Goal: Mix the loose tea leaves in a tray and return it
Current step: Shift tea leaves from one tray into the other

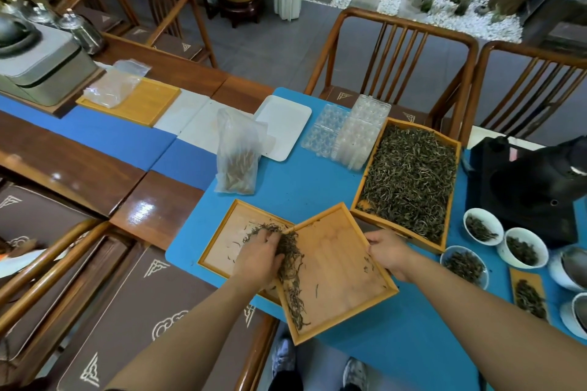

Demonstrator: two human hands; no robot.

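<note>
Two small wooden trays lie at the near edge of the blue mat. The right tray is tilted, its left side overlapping the flat left tray. My right hand grips the tilted tray's right rim. Loose tea leaves are bunched along that tray's lower left wall and spill toward the left tray. My left hand rests on the leaves with its fingers bent over them. A large wooden tray full of dark tea leaves stands behind, to the right.
White bowls with tea leaves and a black machine crowd the right side. A plastic bag with leaves, a white tray and clear blister packs sit behind. Wooden chairs ring the table.
</note>
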